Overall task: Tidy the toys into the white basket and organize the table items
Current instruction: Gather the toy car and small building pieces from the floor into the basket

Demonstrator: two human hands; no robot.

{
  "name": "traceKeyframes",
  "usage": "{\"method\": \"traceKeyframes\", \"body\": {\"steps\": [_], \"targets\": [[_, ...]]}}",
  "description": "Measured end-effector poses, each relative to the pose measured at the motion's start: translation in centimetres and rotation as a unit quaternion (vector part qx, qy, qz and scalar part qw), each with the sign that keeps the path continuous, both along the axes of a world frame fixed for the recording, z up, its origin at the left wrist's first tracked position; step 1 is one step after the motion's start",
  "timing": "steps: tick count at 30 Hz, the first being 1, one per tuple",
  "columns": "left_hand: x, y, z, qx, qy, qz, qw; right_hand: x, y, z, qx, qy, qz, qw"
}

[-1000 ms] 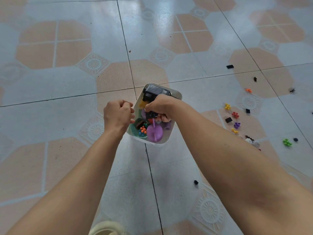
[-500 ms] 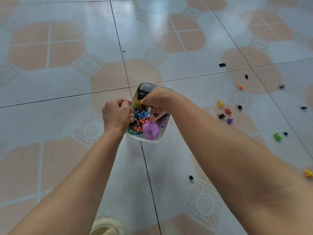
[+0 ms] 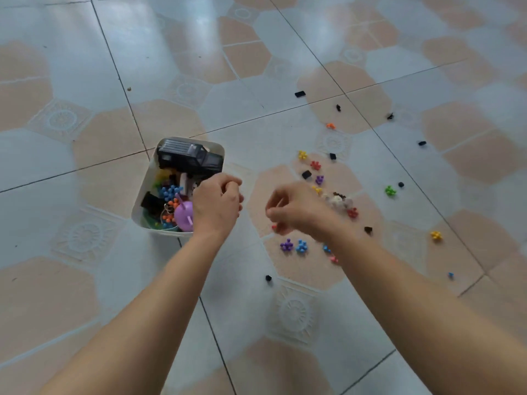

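Note:
The white basket (image 3: 141, 199) sits on the tiled floor, full of toys. A black toy car (image 3: 188, 158) lies across its far end, and a purple round toy (image 3: 183, 215) and blue and orange knobbly pieces lie nearer. My left hand (image 3: 218, 205) hovers over the basket's right rim with its fingers curled and nothing visible in them. To the right, my right hand (image 3: 296, 212) is low over the floor with fingers bent down. A small red piece (image 3: 274, 227) is at its fingertips; I cannot tell whether it is pinched.
Knobbly pieces lie scattered on the floor to the right: purple (image 3: 286, 246), blue (image 3: 301, 246), yellow (image 3: 302, 154), red (image 3: 315, 165), green (image 3: 390, 191). Small black bits (image 3: 268, 277) and a whitish-brown clump (image 3: 339, 199) lie among them.
My right hand has left the basket and swung right toward the scattered pieces. My left hand has come off the basket's left rim and now hangs over its right side.

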State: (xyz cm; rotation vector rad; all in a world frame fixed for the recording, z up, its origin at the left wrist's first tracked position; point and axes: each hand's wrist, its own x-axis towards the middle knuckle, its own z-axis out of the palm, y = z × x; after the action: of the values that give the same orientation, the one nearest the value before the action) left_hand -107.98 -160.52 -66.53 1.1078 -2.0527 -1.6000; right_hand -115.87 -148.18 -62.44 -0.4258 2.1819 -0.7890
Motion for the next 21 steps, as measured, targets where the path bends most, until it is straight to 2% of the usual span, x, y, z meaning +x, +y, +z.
{"method": "traceKeyframes", "body": {"steps": [4, 8, 14, 17, 21], "targets": [[-0.9, 3.9, -1.7, 0.016, -0.035, -0.074, 0.997, 4.1, 4.4, -6.3, 0.103, 0.056, 0.09, 0.989], [-1.1, 5.6, -3.4, 0.001, -0.065, -0.116, 0.991, 6.0, 5.2, -9.7, 0.082, 0.076, 0.088, 0.99], [-0.9, 6.6, -5.4, -0.045, -0.087, -0.145, 0.985, 6.6, 6.1, -10.1, 0.087, 0.146, 0.151, 0.974], [-1.1, 7.0, -6.3, -0.128, -0.082, -0.176, 0.973, 5.4, 8.9, -10.7, 0.068, 0.211, 0.095, 0.97], [-2.1, 7.3, -7.8, -0.193, -0.052, -0.209, 0.957, 3.4, 12.7, -11.1, -0.017, 0.287, 0.013, 0.958]]}}
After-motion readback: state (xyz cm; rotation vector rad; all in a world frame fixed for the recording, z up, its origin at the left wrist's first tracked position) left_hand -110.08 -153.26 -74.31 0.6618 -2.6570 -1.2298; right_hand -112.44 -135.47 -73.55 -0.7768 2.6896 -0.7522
